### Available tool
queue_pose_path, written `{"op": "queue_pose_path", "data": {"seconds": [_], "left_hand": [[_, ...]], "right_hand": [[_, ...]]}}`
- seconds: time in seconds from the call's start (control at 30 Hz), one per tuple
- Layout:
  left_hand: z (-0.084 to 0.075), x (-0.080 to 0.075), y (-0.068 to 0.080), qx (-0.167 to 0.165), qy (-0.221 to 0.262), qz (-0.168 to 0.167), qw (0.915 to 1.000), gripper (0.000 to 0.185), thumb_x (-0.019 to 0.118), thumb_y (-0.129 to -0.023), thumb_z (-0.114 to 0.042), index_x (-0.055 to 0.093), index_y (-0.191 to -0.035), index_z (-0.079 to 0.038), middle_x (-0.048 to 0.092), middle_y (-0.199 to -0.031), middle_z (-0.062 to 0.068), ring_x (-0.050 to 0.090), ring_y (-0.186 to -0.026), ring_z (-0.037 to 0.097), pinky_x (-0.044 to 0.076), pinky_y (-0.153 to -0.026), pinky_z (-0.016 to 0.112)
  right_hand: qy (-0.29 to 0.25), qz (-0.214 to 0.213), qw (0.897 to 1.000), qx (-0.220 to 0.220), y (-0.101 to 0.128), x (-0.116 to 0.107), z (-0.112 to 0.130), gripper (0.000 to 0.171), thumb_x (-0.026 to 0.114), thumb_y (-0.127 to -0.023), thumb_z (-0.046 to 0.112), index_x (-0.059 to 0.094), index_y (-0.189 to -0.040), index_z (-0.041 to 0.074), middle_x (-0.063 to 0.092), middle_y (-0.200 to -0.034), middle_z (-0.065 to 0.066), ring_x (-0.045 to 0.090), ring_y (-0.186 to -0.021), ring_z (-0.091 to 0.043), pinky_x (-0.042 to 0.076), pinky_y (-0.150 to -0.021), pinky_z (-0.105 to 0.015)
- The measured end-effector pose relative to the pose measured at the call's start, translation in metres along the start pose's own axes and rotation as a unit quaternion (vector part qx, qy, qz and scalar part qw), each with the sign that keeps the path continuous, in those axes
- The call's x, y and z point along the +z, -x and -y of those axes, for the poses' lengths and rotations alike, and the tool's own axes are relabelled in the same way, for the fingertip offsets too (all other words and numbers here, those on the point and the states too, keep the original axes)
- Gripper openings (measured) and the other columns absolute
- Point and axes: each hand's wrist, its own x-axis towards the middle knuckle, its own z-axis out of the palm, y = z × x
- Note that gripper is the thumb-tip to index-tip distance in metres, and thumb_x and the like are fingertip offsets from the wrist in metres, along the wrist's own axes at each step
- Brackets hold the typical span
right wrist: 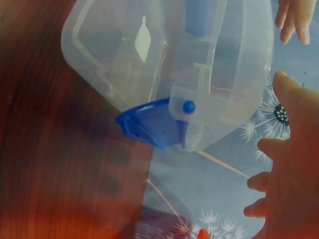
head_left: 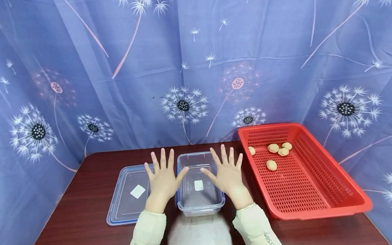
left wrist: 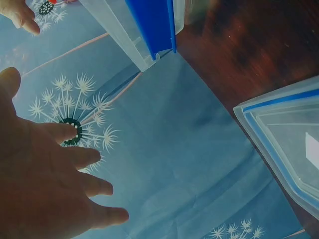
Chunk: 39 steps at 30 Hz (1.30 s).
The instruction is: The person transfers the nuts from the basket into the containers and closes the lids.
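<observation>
A clear plastic food container with blue side clips stands uncovered between my two hands, a white square label showing through it. My left hand is held up with spread, straight fingers and nothing in it, overlapping the right edge of the container's lid in the head view. The lid is clear with a blue seal and bears a white label turned like a diamond. With fingers likewise spread and straight, my right hand hovers by the container's right side, holding nothing.
To the right stands a large red plastic basket with slotted walls. Several walnuts lie toward its far left end. A blue dandelion-print curtain hangs behind the dark wooden table. A pale grey surface shows in front of the container.
</observation>
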Motion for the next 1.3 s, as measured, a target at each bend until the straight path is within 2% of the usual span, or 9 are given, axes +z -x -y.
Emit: {"op": "queue_pose_path", "data": {"seconds": [0.27, 0.57, 0.7, 0.93, 1.1, 1.3], "left_hand": [[-0.0002, 0.0004, 0.0003, 0.016, 0.001, -0.015, 0.9998, 0.081, 0.047, -0.093, -0.059, 0.019, -0.154, -0.013, 0.010, -0.160, 0.017, -0.007, -0.143, 0.043, -0.006, -0.111, 0.066], [0.0002, 0.0003, -0.0001, 0.019, 0.011, -0.007, 0.9997, 0.080, 0.043, -0.094, -0.061, 0.018, -0.155, -0.016, 0.011, -0.160, 0.015, -0.007, -0.144, 0.040, -0.005, -0.113, 0.062], [0.0008, 0.0003, -0.0003, 0.028, 0.018, -0.015, 0.9994, 0.077, 0.043, -0.095, -0.058, 0.018, -0.155, -0.016, 0.013, -0.159, 0.016, -0.004, -0.144, 0.041, -0.003, -0.113, 0.063], [0.0004, 0.0004, -0.0024, 0.042, 0.023, -0.026, 0.9985, 0.075, 0.044, -0.096, -0.056, 0.020, -0.155, -0.017, 0.019, -0.158, 0.018, 0.001, -0.144, 0.042, 0.004, -0.113, 0.063], [0.0003, -0.0001, -0.0017, 0.048, 0.043, -0.033, 0.9974, 0.072, 0.046, -0.096, -0.054, 0.022, -0.154, -0.017, 0.024, -0.156, 0.019, 0.005, -0.144, 0.043, 0.008, -0.113, 0.063], [0.0008, -0.0017, -0.0019, 0.057, 0.076, -0.053, 0.9941, 0.068, 0.047, -0.097, -0.050, 0.027, -0.153, -0.017, 0.025, -0.156, 0.018, 0.009, -0.144, 0.042, 0.012, -0.113, 0.062]], "right_hand": [[-0.005, -0.002, 1.000, -0.002, 0.0003, -0.0008, 0.0004, 0.083, 0.046, -0.088, 0.068, 0.022, -0.154, 0.023, 0.012, -0.159, -0.019, 0.004, -0.143, -0.045, -0.003, -0.111, -0.067], [-0.005, -0.009, 1.000, -0.007, -0.0002, -0.0030, 0.0031, 0.083, 0.048, -0.088, 0.066, 0.025, -0.154, 0.022, 0.017, -0.158, -0.019, 0.010, -0.143, -0.045, 0.001, -0.111, -0.067], [-0.008, -0.016, 1.000, -0.015, -0.0007, -0.0037, 0.0038, 0.083, 0.050, -0.088, 0.066, 0.028, -0.153, 0.020, 0.020, -0.157, -0.020, 0.012, -0.142, -0.045, 0.004, -0.111, -0.067], [-0.017, -0.020, 0.999, -0.023, -0.0020, -0.0054, 0.0045, 0.083, 0.047, -0.088, 0.068, 0.026, -0.153, 0.022, 0.019, -0.157, -0.018, 0.011, -0.143, -0.042, 0.002, -0.112, -0.065], [-0.030, -0.032, 0.999, -0.032, -0.0013, -0.0055, 0.0046, 0.082, 0.049, -0.088, 0.066, 0.028, -0.153, 0.021, 0.022, -0.156, -0.019, 0.014, -0.143, -0.043, 0.003, -0.112, -0.065], [-0.037, -0.055, 0.997, -0.040, -0.0010, -0.0083, 0.0046, 0.077, 0.049, -0.090, 0.063, 0.029, -0.153, 0.021, 0.027, -0.155, -0.018, 0.020, -0.141, -0.043, 0.010, -0.112, -0.066]]}}
